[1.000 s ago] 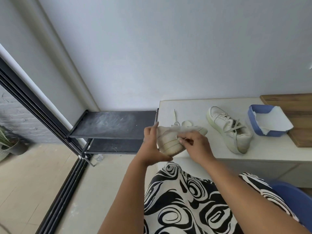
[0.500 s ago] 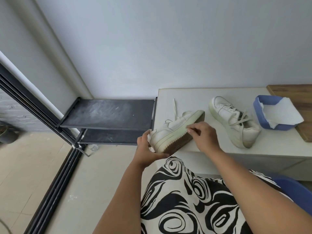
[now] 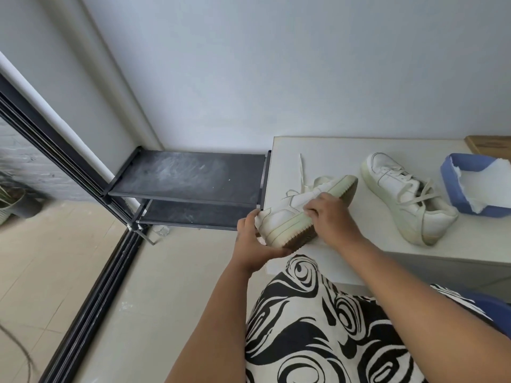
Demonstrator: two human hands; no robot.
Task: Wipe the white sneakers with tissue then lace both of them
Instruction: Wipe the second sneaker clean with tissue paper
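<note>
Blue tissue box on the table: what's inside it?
White tissue fills the blue tissue box, sticking up past its torn-open top. How much is left underneath is hidden by the box walls.

White sneaker (image 3: 287, 217) in hand, tipped on its side: yellowed cream midsole, brown outsole, thin dark stitch lines, white lace. Second sneaker (image 3: 406, 194) white too, greenish-cream sole edge, beige laces. Table (image 3: 331, 150) off-white. Tissue box (image 3: 456, 189) blue, tissue (image 3: 481, 181) inside white. Wooden board (image 3: 489, 142) light brown. Shoe rack (image 3: 188, 175) black with pale dusty smears on the top shelf. Wall light grey. Floor tiles beige. Door frame (image 3: 63, 161) black. Garment (image 3: 318, 327) on lap cream with bold black swirl pattern. Seat (image 3: 497, 308) at right blue.
</note>
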